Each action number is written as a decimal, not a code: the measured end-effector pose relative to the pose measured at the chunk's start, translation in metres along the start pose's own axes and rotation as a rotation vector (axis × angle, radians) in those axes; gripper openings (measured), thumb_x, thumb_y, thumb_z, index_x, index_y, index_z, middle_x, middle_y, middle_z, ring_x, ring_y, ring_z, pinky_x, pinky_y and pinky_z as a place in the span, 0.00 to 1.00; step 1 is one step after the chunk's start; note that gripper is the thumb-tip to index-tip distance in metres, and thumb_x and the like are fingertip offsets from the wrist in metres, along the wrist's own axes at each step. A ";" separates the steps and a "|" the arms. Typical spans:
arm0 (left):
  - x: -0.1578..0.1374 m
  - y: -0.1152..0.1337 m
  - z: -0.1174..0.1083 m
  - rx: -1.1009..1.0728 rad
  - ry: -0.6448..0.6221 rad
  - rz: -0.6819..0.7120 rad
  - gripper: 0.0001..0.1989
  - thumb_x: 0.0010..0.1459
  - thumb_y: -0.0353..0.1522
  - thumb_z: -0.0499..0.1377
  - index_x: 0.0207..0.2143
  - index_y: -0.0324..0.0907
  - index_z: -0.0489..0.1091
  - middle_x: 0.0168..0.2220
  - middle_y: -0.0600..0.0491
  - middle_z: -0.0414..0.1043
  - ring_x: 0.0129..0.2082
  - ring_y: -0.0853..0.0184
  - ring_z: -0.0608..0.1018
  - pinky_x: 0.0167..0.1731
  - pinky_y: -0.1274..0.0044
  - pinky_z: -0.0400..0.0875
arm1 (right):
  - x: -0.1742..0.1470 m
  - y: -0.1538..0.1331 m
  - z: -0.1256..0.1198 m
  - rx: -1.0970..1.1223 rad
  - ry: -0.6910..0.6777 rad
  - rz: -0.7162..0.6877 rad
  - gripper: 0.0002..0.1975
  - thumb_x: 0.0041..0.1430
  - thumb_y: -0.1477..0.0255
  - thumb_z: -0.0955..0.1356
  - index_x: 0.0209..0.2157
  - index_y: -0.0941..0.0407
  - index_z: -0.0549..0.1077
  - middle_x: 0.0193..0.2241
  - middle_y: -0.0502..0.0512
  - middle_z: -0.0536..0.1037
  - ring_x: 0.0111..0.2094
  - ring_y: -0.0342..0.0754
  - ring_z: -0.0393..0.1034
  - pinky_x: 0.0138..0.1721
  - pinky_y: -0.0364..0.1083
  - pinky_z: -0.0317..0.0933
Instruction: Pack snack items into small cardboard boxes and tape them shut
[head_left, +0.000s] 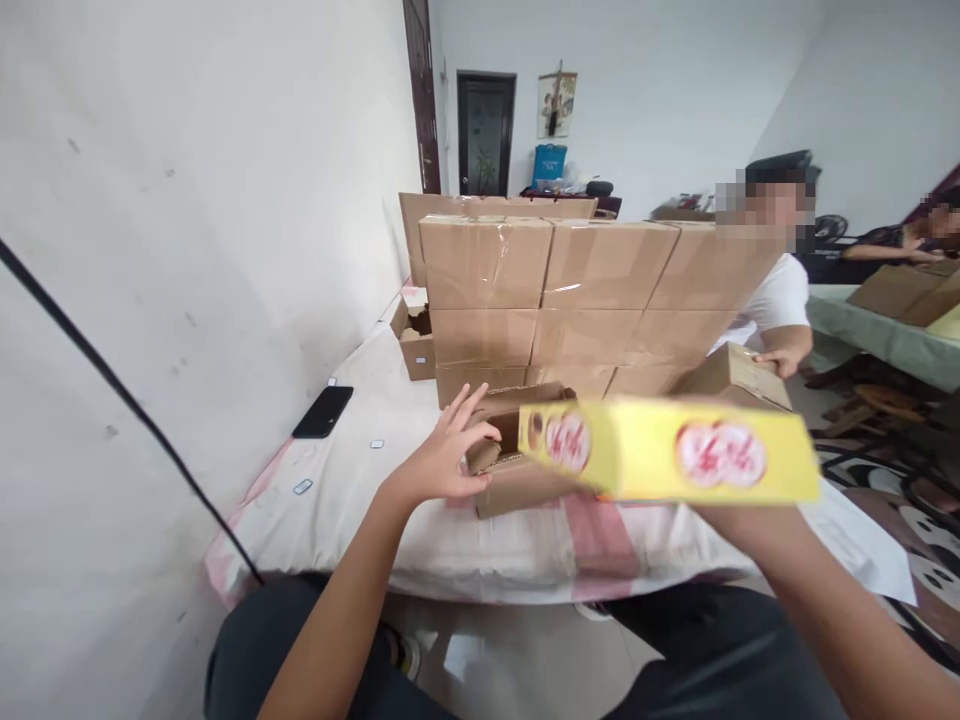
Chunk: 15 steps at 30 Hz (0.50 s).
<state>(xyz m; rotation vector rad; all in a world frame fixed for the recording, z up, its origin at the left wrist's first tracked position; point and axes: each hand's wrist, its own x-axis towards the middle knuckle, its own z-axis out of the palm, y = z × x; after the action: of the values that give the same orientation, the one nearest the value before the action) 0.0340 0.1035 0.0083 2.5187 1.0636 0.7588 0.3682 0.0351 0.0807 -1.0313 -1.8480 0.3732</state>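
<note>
My left hand [454, 455] is at the left end of an open cardboard box [525, 487], its fingers spread and the thumb close against the near side. Whether it presses on the flap I cannot tell. A yellow printed box [712, 455] with red and white emblems is held tilted above the right part of the carton, blurred by motion. Behind it is my right hand [742, 522], gripping it from the near side; its fingers are mostly hidden. Inside the carton only a dark part of the interior shows.
Stacked taped cartons [484, 265] stand just behind the open box. A phone [322, 412] and small labels lie on the white cloth [405, 545] at left. Across the table, a person's hand [784, 360] touches another carton [731, 375]. A smaller open box [418, 355] sits by the wall.
</note>
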 end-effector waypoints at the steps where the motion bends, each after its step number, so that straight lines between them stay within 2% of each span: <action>1: 0.001 0.002 0.001 -0.017 0.012 -0.001 0.19 0.53 0.32 0.66 0.48 0.46 0.69 0.76 0.48 0.35 0.75 0.46 0.37 0.66 0.50 0.55 | 0.016 -0.003 0.001 -0.020 0.041 0.023 0.26 0.57 0.55 0.73 0.55 0.47 0.71 0.47 0.57 0.80 0.46 0.59 0.77 0.45 0.57 0.74; 3: 0.002 0.000 0.004 -0.051 0.043 0.004 0.18 0.52 0.32 0.65 0.45 0.45 0.65 0.72 0.45 0.51 0.74 0.50 0.45 0.67 0.51 0.55 | 0.049 -0.007 0.011 -0.108 -0.032 0.041 0.25 0.59 0.57 0.72 0.56 0.50 0.71 0.47 0.58 0.80 0.47 0.59 0.77 0.47 0.57 0.73; 5: 0.001 -0.007 0.008 -0.047 0.098 0.024 0.18 0.51 0.33 0.66 0.43 0.46 0.63 0.60 0.45 0.68 0.70 0.52 0.57 0.70 0.49 0.48 | 0.077 -0.002 0.027 -0.282 -0.223 0.047 0.24 0.59 0.60 0.71 0.55 0.54 0.71 0.48 0.59 0.80 0.49 0.59 0.76 0.48 0.55 0.71; 6: -0.001 -0.012 0.010 -0.042 0.143 0.031 0.19 0.51 0.34 0.66 0.42 0.46 0.62 0.54 0.47 0.73 0.67 0.53 0.64 0.70 0.49 0.44 | 0.087 0.002 0.036 -0.404 -0.334 0.061 0.22 0.58 0.63 0.72 0.53 0.55 0.71 0.47 0.60 0.80 0.48 0.59 0.76 0.46 0.54 0.70; 8: -0.007 -0.023 0.014 -0.048 0.246 0.037 0.19 0.51 0.36 0.67 0.42 0.45 0.63 0.45 0.51 0.74 0.57 0.56 0.73 0.71 0.50 0.43 | 0.100 0.014 0.053 -0.634 -0.577 0.091 0.18 0.55 0.68 0.72 0.48 0.55 0.73 0.44 0.61 0.81 0.45 0.59 0.77 0.41 0.51 0.69; 10: -0.014 -0.034 0.017 -0.084 0.316 0.032 0.19 0.51 0.36 0.67 0.43 0.45 0.64 0.44 0.50 0.73 0.54 0.57 0.75 0.70 0.53 0.51 | 0.105 0.025 0.070 -0.766 -0.769 0.068 0.14 0.52 0.71 0.73 0.42 0.54 0.75 0.41 0.61 0.82 0.41 0.59 0.78 0.36 0.49 0.66; 13: -0.023 -0.046 0.022 -0.159 0.318 0.037 0.19 0.52 0.34 0.66 0.46 0.44 0.66 0.49 0.46 0.72 0.56 0.55 0.73 0.61 0.59 0.67 | 0.102 0.037 0.100 -0.821 -0.881 0.010 0.12 0.49 0.73 0.74 0.38 0.54 0.77 0.36 0.63 0.83 0.35 0.59 0.79 0.33 0.49 0.65; 15: -0.028 -0.050 0.026 -0.176 0.315 0.055 0.19 0.54 0.33 0.64 0.48 0.45 0.66 0.51 0.44 0.71 0.58 0.54 0.72 0.57 0.63 0.71 | 0.098 0.043 0.124 -0.859 -0.921 0.031 0.13 0.47 0.72 0.75 0.37 0.56 0.79 0.35 0.67 0.83 0.35 0.61 0.80 0.33 0.51 0.66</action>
<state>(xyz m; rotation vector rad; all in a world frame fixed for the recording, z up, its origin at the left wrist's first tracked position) 0.0045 0.1155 -0.0459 2.3375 0.9732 1.2389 0.2655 0.1586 0.0500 -1.6178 -2.9530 0.0272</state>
